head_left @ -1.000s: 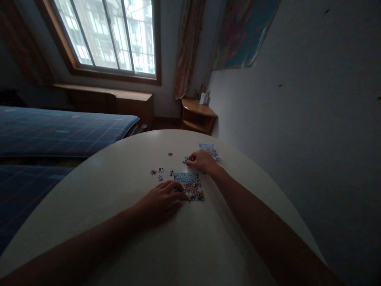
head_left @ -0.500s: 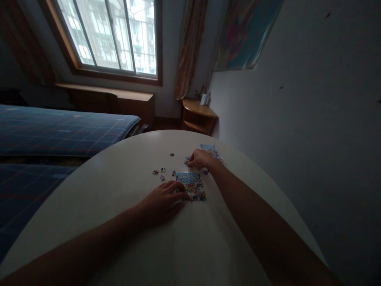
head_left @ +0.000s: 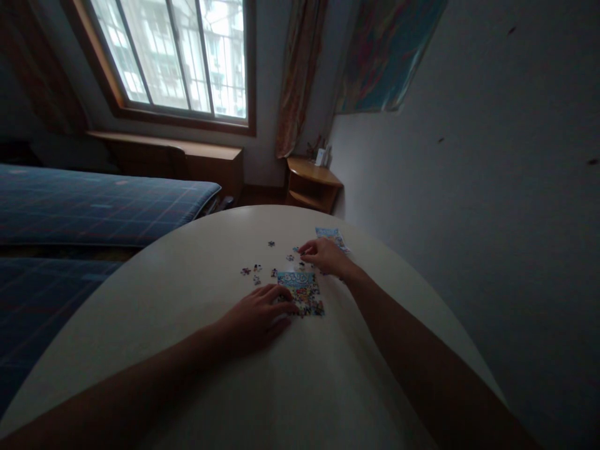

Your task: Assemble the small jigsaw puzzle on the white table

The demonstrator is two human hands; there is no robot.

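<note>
A partly assembled jigsaw puzzle (head_left: 300, 284) with a light blue top lies on the white round table (head_left: 225, 244). My left hand (head_left: 262, 312) lies flat at its lower left edge, fingers stretched out and covering part of it. Beyond the puzzle, my right hand (head_left: 322, 255) has thumb and fingertips pinched together on a small dark puzzle piece, mostly hidden by them. Loose pieces lie close by, among them one piece (head_left: 290, 257) left of the right fingertips and another piece (head_left: 301, 266) below them. A printed picture sheet (head_left: 334, 235) sits partly behind that hand.
Several loose pieces lie left of the puzzle, including a reddish piece (head_left: 245, 271), and a lone piece (head_left: 271, 244) lies farther back. A bed with a blue plaid mattress (head_left: 103, 206) stands left, a wooden corner cabinet (head_left: 314, 178) behind, and a wall at the right.
My right hand has shifted slightly right, and its fingers have come away from the loose pieces, showing more of them. My left hand stays put on the puzzle.
</note>
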